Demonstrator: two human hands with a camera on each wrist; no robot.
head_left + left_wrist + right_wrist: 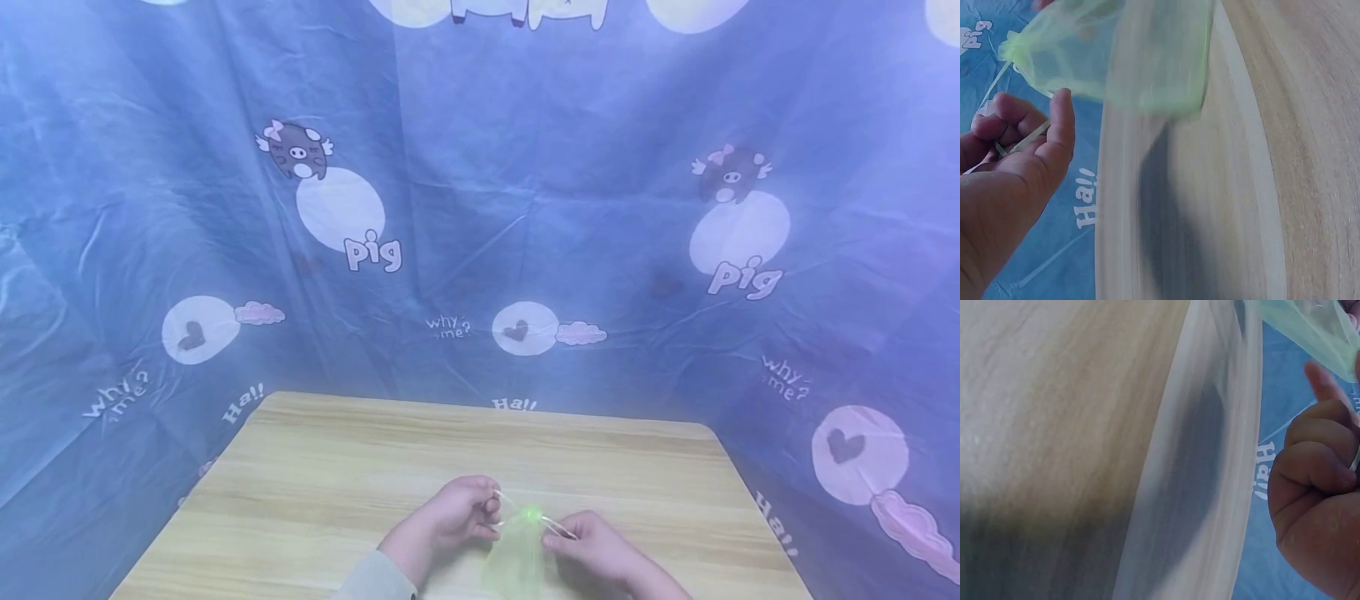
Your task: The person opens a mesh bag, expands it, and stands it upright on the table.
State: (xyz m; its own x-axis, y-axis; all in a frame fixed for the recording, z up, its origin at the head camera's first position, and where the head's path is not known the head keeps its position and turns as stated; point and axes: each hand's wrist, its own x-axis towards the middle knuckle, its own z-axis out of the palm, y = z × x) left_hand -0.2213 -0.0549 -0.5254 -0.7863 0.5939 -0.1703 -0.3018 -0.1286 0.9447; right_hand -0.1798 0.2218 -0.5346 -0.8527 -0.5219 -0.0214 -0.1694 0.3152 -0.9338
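Observation:
A sheer light-green drawstring pouch (513,562) hangs between the two hands above the table, its neck gathered tight. In the left wrist view the see-through pouch (1160,62) shows nothing clearly inside. My left hand (459,510) holds one pale drawstring (1032,136) looped through its curled fingers, left of the pouch neck. On the other side, my right hand (596,546) pinches the opposite drawstring (557,527). The right wrist view shows that hand's fingers (1319,437) curled, with a corner of the pouch above them.
The wooden table (360,450) lies beneath both hands and has rounded far corners. Blue printed cloth (465,250) with pigs, circles and lettering hangs behind it and on both sides. A dark shadow falls on the tabletop in both wrist views.

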